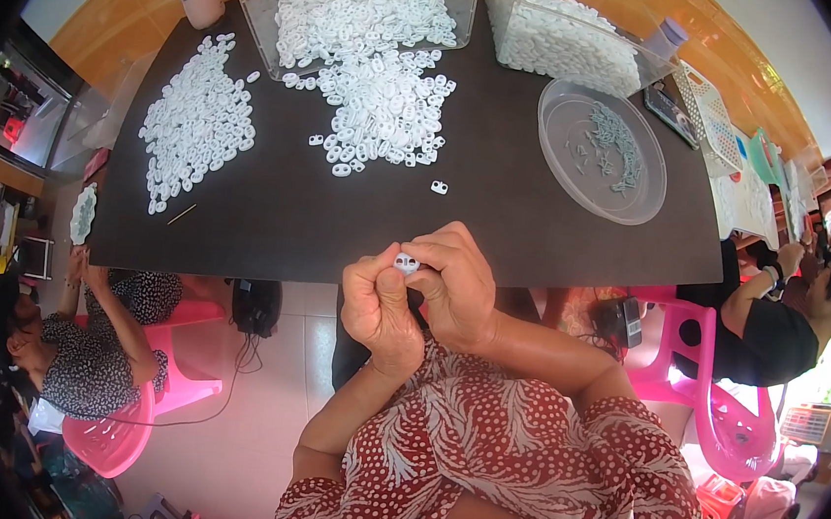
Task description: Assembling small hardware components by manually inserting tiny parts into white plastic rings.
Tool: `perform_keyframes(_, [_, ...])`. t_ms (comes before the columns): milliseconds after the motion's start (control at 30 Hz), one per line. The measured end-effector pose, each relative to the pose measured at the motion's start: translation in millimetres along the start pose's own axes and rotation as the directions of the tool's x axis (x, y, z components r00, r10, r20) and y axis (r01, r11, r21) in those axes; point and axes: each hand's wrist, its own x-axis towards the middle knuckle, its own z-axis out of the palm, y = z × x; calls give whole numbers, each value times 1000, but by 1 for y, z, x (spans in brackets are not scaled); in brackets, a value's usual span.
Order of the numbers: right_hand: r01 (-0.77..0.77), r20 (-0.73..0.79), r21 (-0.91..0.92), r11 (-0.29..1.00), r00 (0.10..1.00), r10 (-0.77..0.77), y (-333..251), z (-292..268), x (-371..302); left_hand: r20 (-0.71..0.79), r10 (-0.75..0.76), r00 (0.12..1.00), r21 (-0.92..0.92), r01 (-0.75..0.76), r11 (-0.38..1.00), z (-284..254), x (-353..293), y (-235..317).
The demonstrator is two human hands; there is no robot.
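Observation:
Close in front of me, at the table's near edge, my left hand [379, 304] and my right hand [458, 285] meet. Between their fingertips they pinch a small white plastic piece [406, 263] with two holes. Thumbs and forefingers of both hands are pressed on it; part of it is covered. A single white piece [439, 187] lies on the dark table beyond my hands. Farther off, a loose heap of white pieces [385, 114] spills from a clear bin [255, 23]. Another pile of white pieces [195, 122] spreads on the left.
A round clear tray [561, 178] on the right holds small grey-green thin pieces [613, 143]. Behind it stand a second filled clear bin [572, 56] and a phone [672, 116]. A thin stick [181, 214] lies left. People sit on pink chairs at both sides.

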Motion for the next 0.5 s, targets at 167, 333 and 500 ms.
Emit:
perform_keyframes(167, [22,4,-10,1000,1000,-22,6,-1,0,2,14,1000,86,-15,996,1,1,-3])
perform_keyframes(333, [-7,-29,-23,1000,1000,6,6,-7,7,24,2,1000,129,-5,992,4,5,1])
perform_keyframes(500, [-248,-27,-59,967,969,247,18,-50,32,209,-232,950,378,140,915,10,35,6])
